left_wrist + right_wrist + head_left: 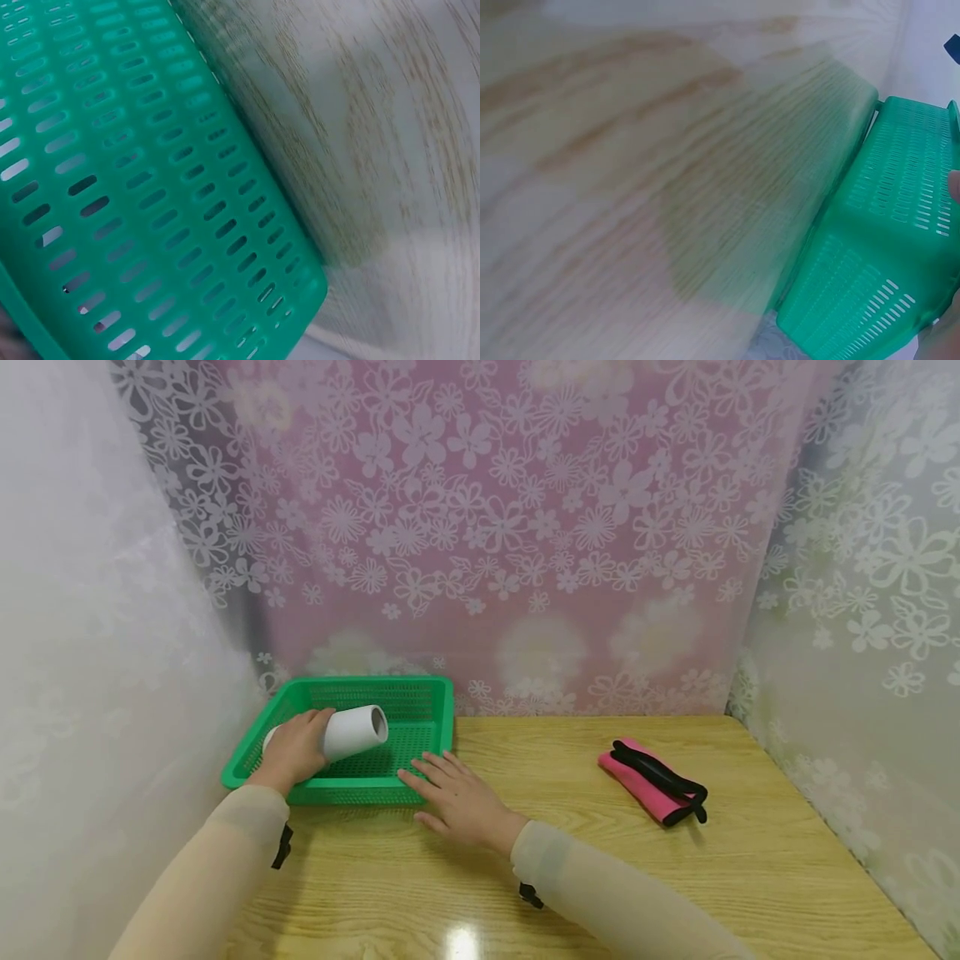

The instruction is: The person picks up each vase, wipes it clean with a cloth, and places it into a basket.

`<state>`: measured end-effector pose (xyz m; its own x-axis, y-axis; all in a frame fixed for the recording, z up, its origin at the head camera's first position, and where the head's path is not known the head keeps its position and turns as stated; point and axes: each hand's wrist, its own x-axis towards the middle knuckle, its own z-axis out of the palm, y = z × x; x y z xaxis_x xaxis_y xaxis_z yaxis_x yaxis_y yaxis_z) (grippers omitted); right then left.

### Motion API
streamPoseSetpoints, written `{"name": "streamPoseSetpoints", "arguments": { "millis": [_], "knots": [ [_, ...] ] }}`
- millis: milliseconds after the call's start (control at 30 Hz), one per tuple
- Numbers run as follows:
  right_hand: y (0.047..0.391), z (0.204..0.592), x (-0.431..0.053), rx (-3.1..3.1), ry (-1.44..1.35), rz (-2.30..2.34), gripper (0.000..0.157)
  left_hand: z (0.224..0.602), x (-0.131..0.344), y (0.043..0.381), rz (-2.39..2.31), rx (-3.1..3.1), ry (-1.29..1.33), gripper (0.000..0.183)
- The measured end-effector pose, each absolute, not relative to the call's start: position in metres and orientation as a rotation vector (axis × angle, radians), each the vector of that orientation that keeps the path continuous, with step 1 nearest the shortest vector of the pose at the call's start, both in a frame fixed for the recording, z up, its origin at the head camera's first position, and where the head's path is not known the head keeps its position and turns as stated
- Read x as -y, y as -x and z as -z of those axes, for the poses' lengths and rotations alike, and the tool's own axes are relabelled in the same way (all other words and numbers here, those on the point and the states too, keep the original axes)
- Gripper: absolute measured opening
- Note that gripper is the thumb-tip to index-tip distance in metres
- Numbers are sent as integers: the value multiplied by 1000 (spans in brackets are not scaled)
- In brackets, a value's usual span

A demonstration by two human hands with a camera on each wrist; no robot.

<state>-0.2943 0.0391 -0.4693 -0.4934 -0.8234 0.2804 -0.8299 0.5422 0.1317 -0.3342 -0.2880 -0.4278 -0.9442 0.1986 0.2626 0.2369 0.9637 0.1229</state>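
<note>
My left hand (297,747) grips a white cylinder (354,732) from above, its hollow end turned to the right. The cylinder lies tilted within the outline of a green plastic basket (337,791) with slotted walls. My right hand (463,799) has its fingers spread, fingertips right at the basket's front right corner. In the left wrist view, the slotted basket wall (157,195) fills the left side and the cylinder is hidden behind it. The right wrist view shows the basket (885,225) and a bit of the right hand's fingers (954,185) at its rim.
A folded pink item (637,777) with black edging and a black strap or handle (660,772) lies on the wooden table (540,760) at the right. Behind the table hangs a pink flowered curtain (510,527), with pale sheets at both sides.
</note>
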Motion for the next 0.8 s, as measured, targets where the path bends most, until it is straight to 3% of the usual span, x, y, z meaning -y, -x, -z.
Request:
{"name": "streamPoseSetpoints", "arguments": {
  "millis": [800],
  "knots": [
    [293,469,-38,2492,-1356,-10,68,435,279,342,177,2917,440,74]
  ]
}}
